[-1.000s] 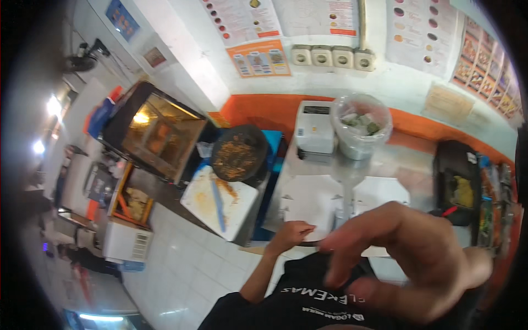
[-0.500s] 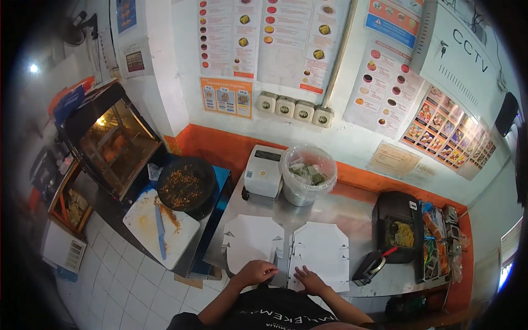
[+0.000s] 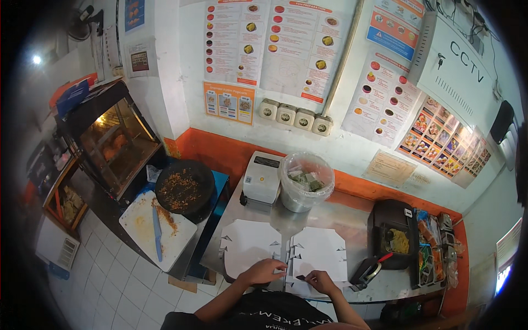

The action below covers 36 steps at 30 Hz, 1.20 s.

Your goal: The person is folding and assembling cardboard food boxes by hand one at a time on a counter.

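Note:
Two stacks of flat white cardboard box blanks with cut corners lie side by side on the metal counter: a left stack (image 3: 250,245) and a right stack (image 3: 319,250). My left hand (image 3: 267,271) is closed over the inner lower edge of the left stack, its curled fingertips at the gap between the stacks. Whatever it pinches is too small to make out. Over the lower part of the right stack, my right hand (image 3: 322,282) has thumb and fingers pinched at a small dark-looking corner flap of a box blank.
Behind the stacks stand a white label printer (image 3: 262,179) and a bag-lined bucket (image 3: 307,181). On the right are a tape dispenser (image 3: 366,273), a black bin (image 3: 391,220) and sachets (image 3: 429,247). A knife (image 3: 157,231) lies on a cutting board (image 3: 179,239) at left.
My left hand has moved right to the gap between the stacks. My right hand, earlier spread flat on the right stack, has shifted right and closed into a pinch.

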{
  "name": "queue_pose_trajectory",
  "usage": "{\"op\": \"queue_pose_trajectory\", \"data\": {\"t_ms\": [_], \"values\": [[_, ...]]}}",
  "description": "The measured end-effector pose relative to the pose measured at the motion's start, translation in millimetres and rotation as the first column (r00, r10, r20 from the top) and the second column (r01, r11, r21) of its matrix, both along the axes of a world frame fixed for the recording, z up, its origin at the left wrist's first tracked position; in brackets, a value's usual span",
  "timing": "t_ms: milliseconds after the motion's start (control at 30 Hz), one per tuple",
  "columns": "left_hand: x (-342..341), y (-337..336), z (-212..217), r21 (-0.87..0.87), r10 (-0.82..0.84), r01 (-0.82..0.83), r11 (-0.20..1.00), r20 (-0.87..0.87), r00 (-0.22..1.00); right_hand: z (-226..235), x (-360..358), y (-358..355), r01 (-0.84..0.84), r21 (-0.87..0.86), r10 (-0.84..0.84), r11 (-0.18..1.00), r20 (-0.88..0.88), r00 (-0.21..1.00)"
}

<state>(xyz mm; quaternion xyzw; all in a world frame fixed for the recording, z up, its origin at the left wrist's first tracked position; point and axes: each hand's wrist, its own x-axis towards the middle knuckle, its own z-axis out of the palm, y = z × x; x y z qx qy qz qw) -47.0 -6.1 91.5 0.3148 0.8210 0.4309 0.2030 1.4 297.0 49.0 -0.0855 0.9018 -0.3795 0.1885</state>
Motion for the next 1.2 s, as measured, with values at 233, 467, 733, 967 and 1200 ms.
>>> {"op": "queue_pose_trajectory", "data": {"t_ms": [233,467,733,967,1200], "values": [[-12,66,-77,-0.146,-0.289,0.28,0.949,-0.048,0.956,-73,10,24,-0.004,-0.387,0.078,0.922,0.177,0.981],[-4,94,-104,-0.323,-0.323,0.249,0.913,-0.2,0.925,-91,28,14,0.174,-0.175,-0.183,0.969,-0.033,0.983],[3,90,-56,-0.115,-0.065,0.016,0.993,-0.431,0.9,15,41,-30,0.406,-0.015,-0.361,0.914,-0.486,0.796],[-40,98,-60,0.106,-0.066,0.143,0.984,-0.528,0.846,88,29,-2,0.291,-0.112,-0.309,0.95,-0.465,0.83],[-61,105,20,0.18,-0.382,0.398,0.9,-0.116,0.917,119,32,42,0.246,-0.212,-0.323,0.946,-0.676,0.662]]}}
